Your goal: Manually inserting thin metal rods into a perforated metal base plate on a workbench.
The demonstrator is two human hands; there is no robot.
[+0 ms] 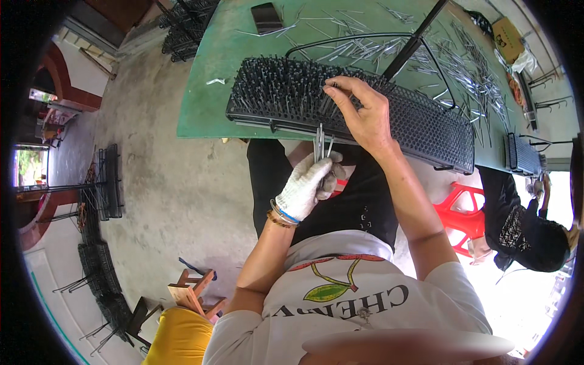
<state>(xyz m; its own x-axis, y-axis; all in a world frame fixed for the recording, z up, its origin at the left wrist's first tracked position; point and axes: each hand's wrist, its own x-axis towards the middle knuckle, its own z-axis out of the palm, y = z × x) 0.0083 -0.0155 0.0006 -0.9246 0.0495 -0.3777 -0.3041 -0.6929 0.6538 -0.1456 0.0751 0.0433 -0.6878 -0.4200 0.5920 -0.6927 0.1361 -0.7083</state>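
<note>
A long black perforated metal rack [420, 125] lies along the near edge of the green table. Many thin dark metal pins [274, 85] stand upright in the holes of its left half, while the right half shows bare holes. My left hand [307, 185], in a white glove, is closed around several thin silver metal rods [320, 143] that point up in front of the rack. Bare, my right hand [365, 112] hovers over the rack where the pins end. Its thumb and forefinger are pinched together; what sits between them is too small to make out.
Loose silver rods [474, 67] are strewn over the green table [204, 106], with a dark phone [266, 18] at the far left. A black rod frame [420, 36] rises behind the rack. On the right, another person [529, 237] works beside a red stool [459, 213].
</note>
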